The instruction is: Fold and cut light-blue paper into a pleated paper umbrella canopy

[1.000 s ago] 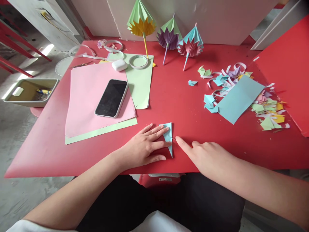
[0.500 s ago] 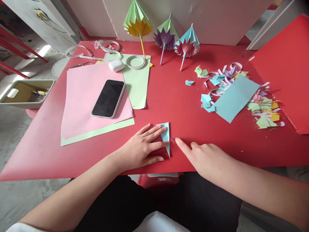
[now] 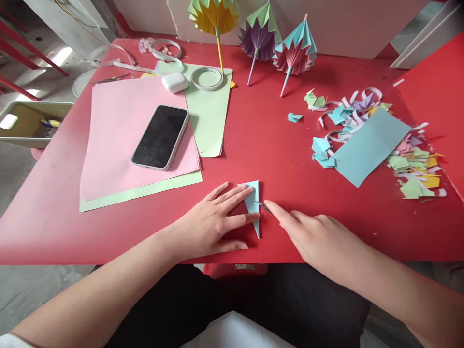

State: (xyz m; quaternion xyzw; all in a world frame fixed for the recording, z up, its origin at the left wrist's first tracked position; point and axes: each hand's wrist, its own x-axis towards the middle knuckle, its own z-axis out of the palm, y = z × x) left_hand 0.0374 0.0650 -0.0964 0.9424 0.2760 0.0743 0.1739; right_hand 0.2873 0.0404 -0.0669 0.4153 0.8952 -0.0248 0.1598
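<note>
A folded light-blue paper triangle (image 3: 253,200) lies on the red table near its front edge, narrow point toward me. Spread flat over its left side, my left hand (image 3: 222,220) presses it down with the fingertips, thumb out to the side on the table. My right hand (image 3: 300,224) is closed on a craft knife (image 3: 266,207), index finger stretched along it. Only the slim metal blade end shows, and its tip is at the paper's right edge. The handle is hidden beneath the hand.
Left are pink sheets (image 3: 108,140) under a phone (image 3: 160,137) and an earbud case (image 3: 175,82). A tape roll (image 3: 207,87) sits on green paper (image 3: 210,125). Paper umbrellas (image 3: 294,50) lean at the back. Right, a blue sheet (image 3: 371,147) lies among folded scraps (image 3: 413,164).
The view has shifted slightly. The knife blade now shows more clearly, with its tip against the triangle's right edge. My left hand stays on the paper.
</note>
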